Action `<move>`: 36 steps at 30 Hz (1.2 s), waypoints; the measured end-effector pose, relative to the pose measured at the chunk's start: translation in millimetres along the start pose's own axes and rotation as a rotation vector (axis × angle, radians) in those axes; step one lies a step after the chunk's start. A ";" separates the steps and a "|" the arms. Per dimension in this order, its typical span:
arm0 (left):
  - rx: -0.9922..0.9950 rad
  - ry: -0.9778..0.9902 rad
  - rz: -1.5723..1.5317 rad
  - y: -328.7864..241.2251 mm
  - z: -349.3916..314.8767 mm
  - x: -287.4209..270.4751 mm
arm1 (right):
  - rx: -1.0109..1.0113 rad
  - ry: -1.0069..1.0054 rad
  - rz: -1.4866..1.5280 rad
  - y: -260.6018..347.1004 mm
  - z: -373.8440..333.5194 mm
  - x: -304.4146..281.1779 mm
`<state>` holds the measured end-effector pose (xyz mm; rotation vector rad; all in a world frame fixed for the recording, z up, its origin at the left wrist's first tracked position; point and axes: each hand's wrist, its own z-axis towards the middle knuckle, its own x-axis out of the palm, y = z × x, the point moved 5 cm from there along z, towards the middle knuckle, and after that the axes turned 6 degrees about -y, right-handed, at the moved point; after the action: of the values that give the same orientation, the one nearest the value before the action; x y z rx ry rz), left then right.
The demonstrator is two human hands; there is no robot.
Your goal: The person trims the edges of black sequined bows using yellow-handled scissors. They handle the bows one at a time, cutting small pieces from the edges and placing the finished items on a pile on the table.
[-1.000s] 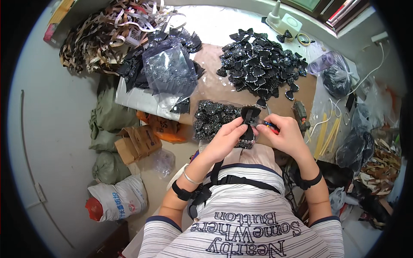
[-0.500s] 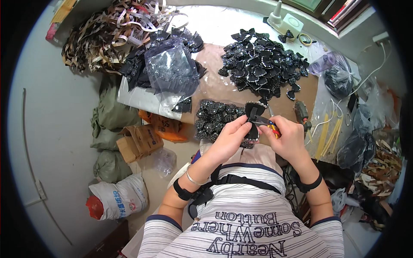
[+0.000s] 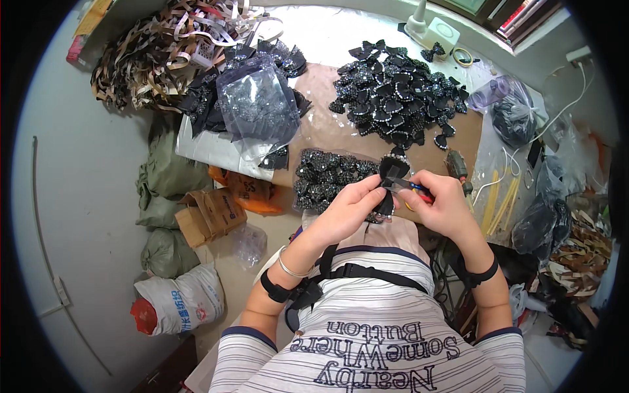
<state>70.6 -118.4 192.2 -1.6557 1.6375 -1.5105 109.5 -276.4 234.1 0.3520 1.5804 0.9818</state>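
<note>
Pinched between the thumb and fingers of my left hand (image 3: 359, 204) is a black bow (image 3: 392, 168) with a sparkling, stone-trimmed edge. My right hand (image 3: 438, 202) is closed around a pair of pliers (image 3: 424, 194) with red, yellow and blue handles. Their metal jaws touch the middle of the bow, though the exact contact is partly hidden by my fingers. Just left of the bow and partly behind my left hand lies a clear bag packed with black sparkling bows (image 3: 327, 171).
A heap of black bows (image 3: 396, 98) covers the table's far middle. Clear bags (image 3: 257, 105) and tangled ribbon strips (image 3: 154, 56) lie far left. At right are a dark green tool (image 3: 457, 167), yellow sticks (image 3: 503, 208) and a white cable (image 3: 569, 111). Sacks (image 3: 187, 298) and a cardboard box (image 3: 208, 216) stand left.
The pliers have turned slightly, and my right hand now covers more of their handles. The bow is tilted a little differently in my left hand. The whole view has shifted slightly.
</note>
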 end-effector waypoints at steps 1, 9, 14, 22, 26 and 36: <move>-0.033 0.018 -0.036 1.8 -1.0 0.0 | -0.037 0.002 0.004 2.4 0.4 -0.2; 0.017 0.006 0.089 -4.2 0.6 3.9 | 0.132 0.137 0.274 -0.2 3.1 10.1; 0.043 -0.043 0.122 -4.7 4.7 3.6 | 0.240 0.144 0.364 -2.8 5.6 10.5; -0.037 -0.025 0.071 -20.8 23.9 4.2 | 0.399 0.057 0.667 -31.6 11.6 11.2; -0.068 0.014 -0.017 -12.4 27.2 -4.1 | 0.513 0.248 0.701 -35.1 1.4 5.8; 0.007 -0.062 0.198 -1.2 30.2 -3.8 | 0.587 0.332 0.576 -47.1 1.3 9.9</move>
<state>97.4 -127.1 180.8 -1.4728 1.7048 -1.3535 121.6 -297.2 192.4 1.1473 2.1229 1.0152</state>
